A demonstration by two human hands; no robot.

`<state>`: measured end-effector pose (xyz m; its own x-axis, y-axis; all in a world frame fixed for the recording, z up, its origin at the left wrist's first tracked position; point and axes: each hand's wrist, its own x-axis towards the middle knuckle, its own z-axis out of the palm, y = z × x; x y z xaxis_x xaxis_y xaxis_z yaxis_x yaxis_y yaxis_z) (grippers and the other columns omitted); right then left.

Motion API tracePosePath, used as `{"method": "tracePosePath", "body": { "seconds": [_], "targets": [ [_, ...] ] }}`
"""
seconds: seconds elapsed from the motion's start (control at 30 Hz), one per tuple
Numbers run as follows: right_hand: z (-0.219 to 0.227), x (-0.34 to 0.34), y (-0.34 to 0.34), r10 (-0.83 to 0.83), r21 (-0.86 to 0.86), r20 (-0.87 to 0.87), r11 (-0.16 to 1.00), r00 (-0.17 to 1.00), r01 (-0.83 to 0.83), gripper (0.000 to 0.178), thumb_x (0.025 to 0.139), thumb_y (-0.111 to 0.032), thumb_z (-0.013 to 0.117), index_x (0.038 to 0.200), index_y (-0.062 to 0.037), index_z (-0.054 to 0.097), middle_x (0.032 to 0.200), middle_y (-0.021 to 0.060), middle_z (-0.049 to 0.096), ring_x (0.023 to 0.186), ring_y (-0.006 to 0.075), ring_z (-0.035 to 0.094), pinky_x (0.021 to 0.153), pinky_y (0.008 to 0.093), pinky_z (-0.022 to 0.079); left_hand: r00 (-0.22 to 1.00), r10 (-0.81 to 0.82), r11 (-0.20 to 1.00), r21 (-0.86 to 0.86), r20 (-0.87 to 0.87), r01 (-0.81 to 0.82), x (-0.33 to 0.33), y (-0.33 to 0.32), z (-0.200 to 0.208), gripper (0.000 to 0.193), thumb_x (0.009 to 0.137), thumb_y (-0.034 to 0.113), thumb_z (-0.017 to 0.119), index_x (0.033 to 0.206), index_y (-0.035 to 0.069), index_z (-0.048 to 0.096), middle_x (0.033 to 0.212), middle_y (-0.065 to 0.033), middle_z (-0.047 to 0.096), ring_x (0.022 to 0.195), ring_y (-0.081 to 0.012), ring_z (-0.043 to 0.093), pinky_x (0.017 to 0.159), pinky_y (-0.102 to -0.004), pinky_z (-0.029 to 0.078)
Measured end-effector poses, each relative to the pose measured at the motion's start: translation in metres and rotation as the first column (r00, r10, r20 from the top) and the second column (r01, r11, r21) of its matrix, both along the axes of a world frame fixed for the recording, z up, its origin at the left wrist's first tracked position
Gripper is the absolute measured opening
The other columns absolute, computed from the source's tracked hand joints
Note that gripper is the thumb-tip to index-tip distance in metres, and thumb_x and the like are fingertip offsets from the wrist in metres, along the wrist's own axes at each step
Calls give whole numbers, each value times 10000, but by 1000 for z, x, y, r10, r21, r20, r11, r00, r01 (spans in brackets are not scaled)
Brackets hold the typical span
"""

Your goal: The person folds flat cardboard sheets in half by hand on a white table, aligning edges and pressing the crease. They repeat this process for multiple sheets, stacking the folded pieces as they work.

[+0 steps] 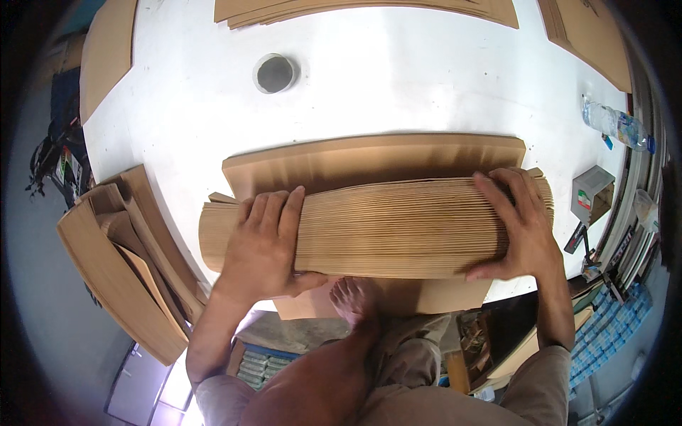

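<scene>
Here, the fingers [273, 213] of the person's left hand [263, 248] lie spread and flat on top of a thick fanned stack of brown cardboard sheets [398, 227], pressing down near its left end, with the thumb hooked over the near edge. The fingers [511, 195] of the right hand [518, 227] are likewise spread, curling over the stack's right end, the thumb against the near edge. Both hands clamp the stack between them from above, one at each end.

The stack lies across the near edge of a round white counter [398, 92], its many thin edges showing as fine lines running left to right. Beneath it rest larger flat brown cardboard sheets [369, 156], jutting out behind the stack. A bare foot [353, 299] is raised up just below the stack, at the counter's near edge, between the two forearms.

Farther back on the counter stands a roll of tape seen end-on, pale with a dark hole [275, 73]. More flat cardboard pieces [369, 11] lie along the far edge. To the right, a clear plastic bottle [614, 122] lies on its side, and a small grey box [592, 192] sits near the rim. To the left, below the counter, folded cardboard pieces [121, 255] lean in a loose pile.
</scene>
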<state>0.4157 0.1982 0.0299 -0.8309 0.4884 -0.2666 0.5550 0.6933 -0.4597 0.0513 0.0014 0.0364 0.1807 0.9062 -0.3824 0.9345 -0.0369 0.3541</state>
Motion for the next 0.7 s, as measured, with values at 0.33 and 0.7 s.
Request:
{"method": "tracePosePath", "body": {
  "seconds": [0.33,0.7],
  "targets": [
    [0,-33,54,176,-480,336,877,925,7,1574,344,-549,1029,1703,-188,321,1548,239,443,1400,497,496,1202,593,416,986,78,966,-255,147,-38,-37,46,-43,1077,871,676,783,1567,-71,440,1568,-329,519,1470,-500,490,1238,-564,401],
    [-38,-21,102,148,-562,379,821,913,100,1223,490,-400,963,1561,-59,483,1433,218,623,1345,409,601,1179,479,466,980,187,874,-468,67,-135,-55,67,-28,1011,723,485,928,1521,13,527,1489,-244,605,1362,-452,597,1176,-508,492]
  ]
}}
